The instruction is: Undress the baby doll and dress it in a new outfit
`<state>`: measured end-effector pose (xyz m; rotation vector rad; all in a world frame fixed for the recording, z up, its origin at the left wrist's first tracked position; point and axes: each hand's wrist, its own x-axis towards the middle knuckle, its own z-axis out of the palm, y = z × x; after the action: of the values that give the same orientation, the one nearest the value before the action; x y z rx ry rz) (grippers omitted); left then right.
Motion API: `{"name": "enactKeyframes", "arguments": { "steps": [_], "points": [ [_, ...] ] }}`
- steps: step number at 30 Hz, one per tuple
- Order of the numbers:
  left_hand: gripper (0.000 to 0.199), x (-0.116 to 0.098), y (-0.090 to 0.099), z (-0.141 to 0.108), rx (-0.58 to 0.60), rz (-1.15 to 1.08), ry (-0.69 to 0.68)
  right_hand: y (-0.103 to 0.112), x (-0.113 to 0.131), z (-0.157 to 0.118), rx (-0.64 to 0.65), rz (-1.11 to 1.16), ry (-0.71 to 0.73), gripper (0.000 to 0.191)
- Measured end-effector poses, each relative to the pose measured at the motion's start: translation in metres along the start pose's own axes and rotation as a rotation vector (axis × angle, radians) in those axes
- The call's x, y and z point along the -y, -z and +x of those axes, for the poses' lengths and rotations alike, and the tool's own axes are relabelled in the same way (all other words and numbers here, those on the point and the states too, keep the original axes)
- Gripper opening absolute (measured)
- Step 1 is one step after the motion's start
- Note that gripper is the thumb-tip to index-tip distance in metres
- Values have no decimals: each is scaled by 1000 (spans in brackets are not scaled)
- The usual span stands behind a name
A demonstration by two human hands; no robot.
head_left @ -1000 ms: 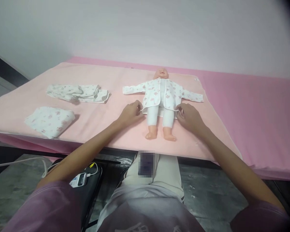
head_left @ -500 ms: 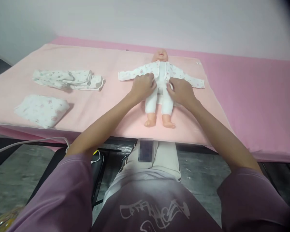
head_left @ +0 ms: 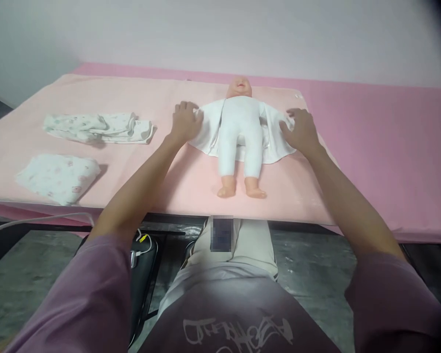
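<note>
Worn on the head, looking forward and down past a purplish shirt (head_left: 224, 299), then right across the pink-covered table (head_left: 382, 157) to the wall (head_left: 242, 39) behind. Pretty close in, facing the doll (head_left: 240, 117) from the feet end.

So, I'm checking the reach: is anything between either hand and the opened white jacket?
Nothing visible is: the left hand and right hand are each at an outer edge of the spread jacket. The doll lies between its front panels, and the folded cloths lie off to the left.
</note>
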<state>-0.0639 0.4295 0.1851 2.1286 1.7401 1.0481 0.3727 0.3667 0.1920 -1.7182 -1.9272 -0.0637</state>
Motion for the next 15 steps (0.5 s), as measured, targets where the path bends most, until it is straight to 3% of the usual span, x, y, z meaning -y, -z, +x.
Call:
{"name": "enactKeyframes", "arguments": {
  "steps": [1, 4, 7, 9, 12, 15],
  "points": [
    [73, -11, -11, 15, 26, -76, -18, -12, 8, 15, 25, 14, 43, 54],
    [48, -38, -38, 46, 147, -161, 44, -50, 18, 54, 122, 58, 145, 67],
    [33, -55, -52, 51, 224, -48, 138, -75, 16, 74, 179, 63, 135, 72],
    [30, -60, -52, 45, 213, -10, 124, -75, 19, 74, 175, 47, 125, 76],
    [34, -67, -40, 32, 180, -3, 82, -47, 42, 46, 145, 20, 107, 85],
    [53, -83, -9, -6, 104, 38, 36, -9, 76, -35, 42, 101, 170, 89]
  ]
}}
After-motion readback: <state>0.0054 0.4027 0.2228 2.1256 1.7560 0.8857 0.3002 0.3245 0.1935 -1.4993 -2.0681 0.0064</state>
